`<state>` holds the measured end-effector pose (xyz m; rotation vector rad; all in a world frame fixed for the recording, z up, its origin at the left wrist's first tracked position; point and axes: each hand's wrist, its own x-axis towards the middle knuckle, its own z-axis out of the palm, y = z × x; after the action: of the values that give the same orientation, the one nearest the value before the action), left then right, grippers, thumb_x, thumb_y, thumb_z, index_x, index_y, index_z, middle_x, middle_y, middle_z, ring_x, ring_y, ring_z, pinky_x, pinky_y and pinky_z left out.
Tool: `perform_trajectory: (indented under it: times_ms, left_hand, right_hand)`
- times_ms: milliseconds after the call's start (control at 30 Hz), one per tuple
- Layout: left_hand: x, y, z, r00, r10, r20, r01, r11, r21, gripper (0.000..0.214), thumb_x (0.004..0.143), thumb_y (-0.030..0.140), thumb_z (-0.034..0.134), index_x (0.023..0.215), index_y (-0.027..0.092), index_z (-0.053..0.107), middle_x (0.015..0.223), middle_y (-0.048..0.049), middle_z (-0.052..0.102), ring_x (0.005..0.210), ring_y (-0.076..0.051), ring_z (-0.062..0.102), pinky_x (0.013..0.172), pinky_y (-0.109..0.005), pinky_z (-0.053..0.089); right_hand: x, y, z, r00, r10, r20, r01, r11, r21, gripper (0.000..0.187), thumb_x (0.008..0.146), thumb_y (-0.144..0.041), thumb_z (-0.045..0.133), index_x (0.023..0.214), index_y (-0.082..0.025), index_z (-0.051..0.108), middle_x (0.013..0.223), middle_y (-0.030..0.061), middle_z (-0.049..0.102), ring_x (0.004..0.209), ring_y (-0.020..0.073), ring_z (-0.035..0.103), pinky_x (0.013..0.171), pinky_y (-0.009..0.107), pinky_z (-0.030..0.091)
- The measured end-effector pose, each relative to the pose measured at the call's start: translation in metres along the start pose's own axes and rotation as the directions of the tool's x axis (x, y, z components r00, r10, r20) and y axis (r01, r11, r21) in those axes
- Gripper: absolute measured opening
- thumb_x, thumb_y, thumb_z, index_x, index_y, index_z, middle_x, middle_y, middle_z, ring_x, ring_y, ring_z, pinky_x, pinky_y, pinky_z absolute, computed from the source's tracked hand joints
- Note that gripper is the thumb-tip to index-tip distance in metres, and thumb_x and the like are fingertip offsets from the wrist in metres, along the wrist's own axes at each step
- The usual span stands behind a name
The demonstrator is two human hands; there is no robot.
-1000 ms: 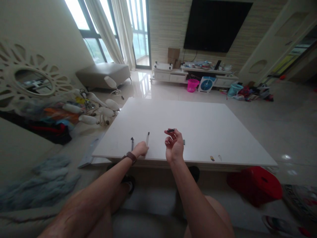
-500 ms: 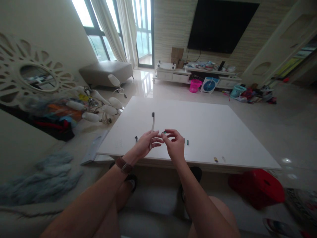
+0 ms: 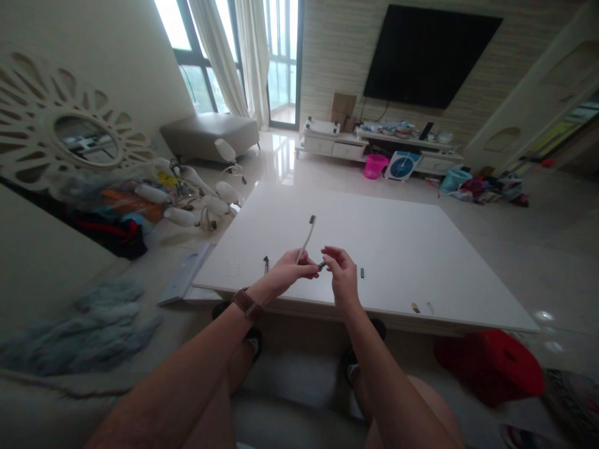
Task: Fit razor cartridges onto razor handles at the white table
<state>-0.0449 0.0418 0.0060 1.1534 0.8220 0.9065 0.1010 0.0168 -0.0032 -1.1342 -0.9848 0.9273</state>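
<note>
A wide white worktop (image 3: 397, 249) is seen in front of the seated person. A black screen (image 3: 433, 56) is mounted on the wall far beyond the worktop, and a red stool (image 3: 489, 365) stands on the floor just off its near right corner.

Above the near edge of the worktop the 2 hands are held close together. The left hand (image 3: 287, 274) is closed around the lower end of a white brush (image 3: 306, 237), whose dark head is tilted up and away over the worktop. The right hand (image 3: 344, 277) is narrowed to a pinch on a small dark green piece (image 3: 322, 265), which is held at the brush's lower end; whether they touch cannot be told.

On the worktop, a small green cap (image 3: 362, 272) lies just right of the right hand, and a small dark clip (image 3: 266, 264) lies just left of the left hand.
</note>
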Motion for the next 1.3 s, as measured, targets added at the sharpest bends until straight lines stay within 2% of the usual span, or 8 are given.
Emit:
perform_trajectory:
  times_ms: [100, 200, 400, 467, 567, 733, 1000, 1300]
  left_hand:
    - [-0.002, -0.001, 0.003, 0.989, -0.004, 0.147, -0.016, 0.99, 0.137, 0.013, 0.07, 0.015, 0.07, 0.078, 0.014, 0.06, 0.071, -0.0048, 0.066, 0.068, -0.016, 0.063, 0.066, -0.028, 0.048]
    - [-0.002, -0.002, 0.004, 0.976, -0.015, 0.218, -0.025, 0.983, 0.179, 0.021, 0.068, 0.011, 0.067, 0.089, 0.012, 0.065, 0.074, -0.0047, 0.067, 0.069, -0.016, 0.062, 0.065, -0.028, 0.048]
    - [-0.001, -0.003, 0.007, 0.955, -0.056, 0.29, -0.008, 0.977, 0.215, 0.022, 0.067, 0.009, 0.063, 0.089, 0.012, 0.063, 0.071, -0.0027, 0.065, 0.067, -0.014, 0.061, 0.064, -0.026, 0.047]
    - [-0.002, -0.004, 0.009, 0.95, -0.082, 0.3, 0.005, 0.969, 0.247, 0.019, 0.067, 0.009, 0.064, 0.085, 0.012, 0.062, 0.068, -0.0024, 0.065, 0.065, -0.015, 0.06, 0.062, -0.025, 0.046]
    - [-0.001, -0.009, 0.009, 0.968, -0.114, 0.222, 0.05, 0.96, 0.274, 0.018, 0.067, 0.014, 0.07, 0.08, 0.015, 0.058, 0.067, -0.0032, 0.066, 0.063, -0.016, 0.061, 0.061, -0.027, 0.046]
    - [0.007, -0.02, 0.003, 0.993, -0.114, 0.01, 0.11, 0.981, 0.162, 0.023, 0.063, 0.015, 0.074, 0.084, 0.013, 0.065, 0.067, -0.0051, 0.068, 0.063, -0.016, 0.062, 0.063, -0.028, 0.046]
    - [0.021, -0.03, -0.003, 0.942, -0.007, -0.334, -0.036, 0.992, -0.12, 0.028, 0.062, 0.027, 0.082, 0.085, 0.011, 0.077, 0.085, -0.0101, 0.073, 0.078, -0.017, 0.064, 0.079, -0.031, 0.05]
    - [0.024, -0.031, -0.005, 0.918, -0.054, -0.393, -0.06, 0.961, -0.271, 0.032, 0.053, 0.019, 0.087, 0.082, 0.01, 0.077, 0.085, -0.0106, 0.073, 0.083, -0.017, 0.064, 0.088, -0.033, 0.049]
  right_hand:
    - [0.003, 0.008, -0.002, 0.986, 0.125, 0.108, -0.132, 0.989, 0.066, 0.029, 0.077, -0.039, 0.072, 0.097, -0.018, 0.075, 0.093, 0.0066, 0.074, 0.086, 0.0209, 0.064, 0.064, 0.027, 0.045]
    - [0.002, 0.011, -0.002, 0.963, 0.166, 0.21, -0.178, 0.983, 0.041, 0.03, 0.075, -0.042, 0.075, 0.093, -0.017, 0.077, 0.087, 0.0057, 0.074, 0.078, 0.0202, 0.064, 0.059, 0.026, 0.044]
    - [0.0, 0.013, -0.003, 0.927, 0.278, 0.253, -0.29, 0.957, 0.01, 0.042, 0.072, -0.049, 0.079, 0.098, -0.017, 0.075, 0.076, 0.0045, 0.071, 0.06, 0.0189, 0.06, 0.05, 0.027, 0.042]
    - [0.001, 0.014, -0.003, 0.951, 0.233, 0.204, -0.237, 0.972, -0.005, 0.037, 0.074, -0.049, 0.077, 0.09, -0.016, 0.074, 0.073, 0.0039, 0.069, 0.064, 0.0187, 0.061, 0.056, 0.028, 0.045]
    - [0.006, 0.013, -0.005, 0.997, 0.076, 0.001, -0.076, 0.997, 0.011, 0.031, 0.079, -0.048, 0.073, 0.08, -0.017, 0.069, 0.083, 0.0045, 0.07, 0.082, 0.0189, 0.062, 0.071, 0.028, 0.046]
    - [0.014, 0.008, -0.013, 0.977, -0.006, -0.211, 0.043, 0.984, 0.172, 0.029, 0.084, -0.047, 0.065, 0.082, -0.021, 0.053, 0.081, 0.0005, 0.065, 0.085, 0.0179, 0.064, 0.073, 0.029, 0.05]
    - [0.008, 0.014, -0.011, 0.996, 0.091, 0.018, -0.09, 0.993, -0.075, 0.027, 0.085, -0.044, 0.058, 0.098, -0.021, 0.061, 0.075, -0.0025, 0.055, 0.053, 0.0117, 0.055, 0.049, 0.023, 0.04]
    - [-0.002, 0.001, -0.01, 0.985, 0.013, 0.174, 0.073, 0.875, -0.479, 0.035, 0.093, -0.046, 0.05, 0.085, -0.019, 0.071, 0.06, -0.0018, 0.052, 0.055, 0.015, 0.046, 0.052, 0.027, 0.028]
